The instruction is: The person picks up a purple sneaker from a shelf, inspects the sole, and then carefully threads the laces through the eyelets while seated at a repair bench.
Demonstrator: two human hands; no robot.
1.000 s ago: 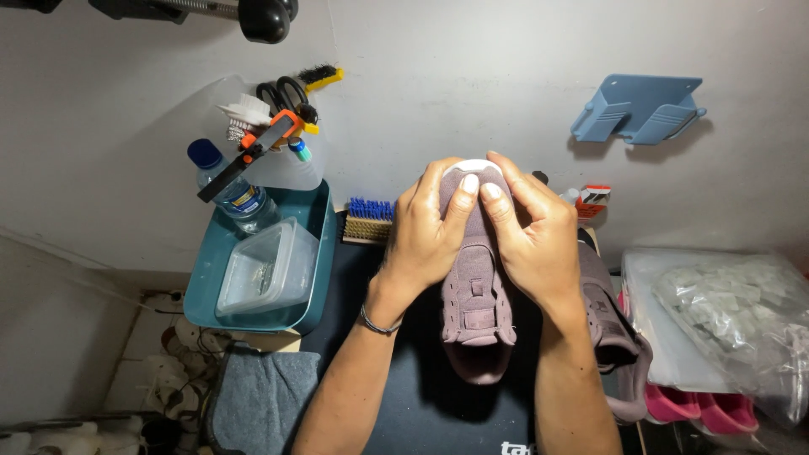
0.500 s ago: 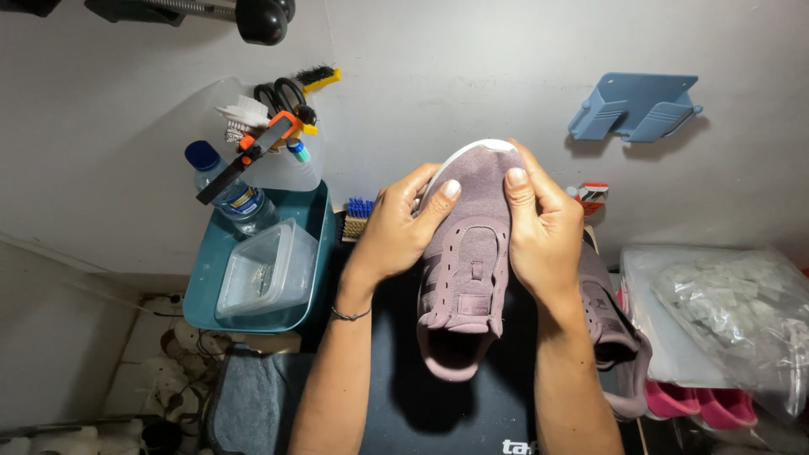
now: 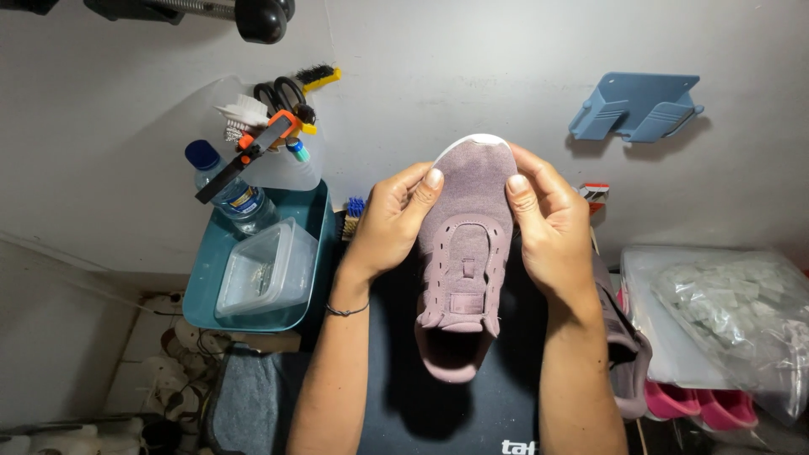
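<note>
Right now the biggest thing is the dark work mat (image 3: 396, 371) at the bottom middle, with a dusty purple suede shoe with no laces and a white sole edge (image 3: 463, 261) held up over it, toe at twelve o'clock and heel opening at six o'clock. Both hands grip this shoe by its front half. The left hand (image 3: 383, 227) wraps the side at nine o'clock with its thumb pressed on the toe, and the right hand (image 3: 552, 232) wraps the side at three o'clock with its thumb on the toe too. It looks like a checking step, with the toe being looked over and felt. A next move would call for a firm hold and a slow turn, so the shoe does not slip. At nine o'clock from the shoe sits a teal plastic tray (image 3: 206, 286) holding a clear plastic box (image 3: 265, 270) and a clear water bottle with a blue cap (image 3: 227, 190). At four o'clock lies a clear plastic bag of small pale pieces (image 3: 733, 312). Under the right wrist a second purple shoe (image 3: 619, 371) peeks out.
</note>
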